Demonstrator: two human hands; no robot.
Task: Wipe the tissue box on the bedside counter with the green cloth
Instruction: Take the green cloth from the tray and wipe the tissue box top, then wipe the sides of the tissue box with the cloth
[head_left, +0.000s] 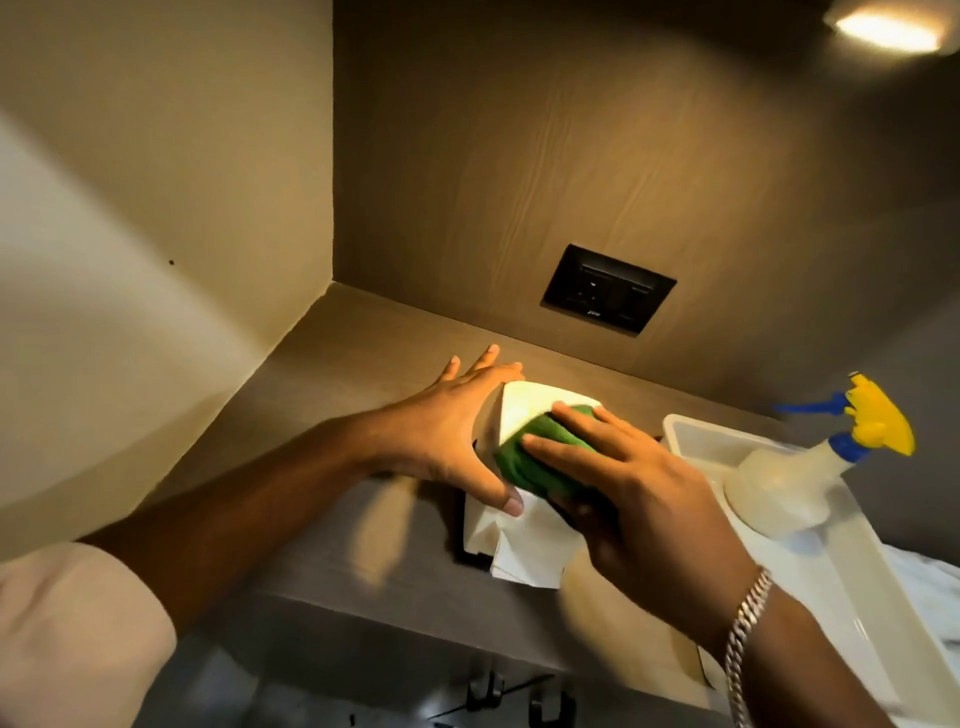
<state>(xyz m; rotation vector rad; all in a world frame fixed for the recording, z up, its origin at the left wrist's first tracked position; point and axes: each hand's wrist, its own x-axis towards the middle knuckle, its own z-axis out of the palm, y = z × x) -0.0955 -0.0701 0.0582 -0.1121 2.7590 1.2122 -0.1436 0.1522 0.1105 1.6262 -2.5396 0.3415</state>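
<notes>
A white tissue box (524, 402) sits on the brown bedside counter (337, 410), with a white tissue (524, 551) hanging out toward me. My left hand (452, 431) braces the box's left side, thumb across its near corner and fingers spread. My right hand (613, 483) presses a bunched green cloth (535, 457) flat against the top and front of the box. Most of the box's front is hidden by the cloth and my hands.
A white tray (696, 434) stands right of the box, holding a translucent spray bottle (789, 483) with a yellow and blue trigger head. A black wall socket (608, 288) is on the wooden back panel. A side wall closes the left; a lamp glows top right.
</notes>
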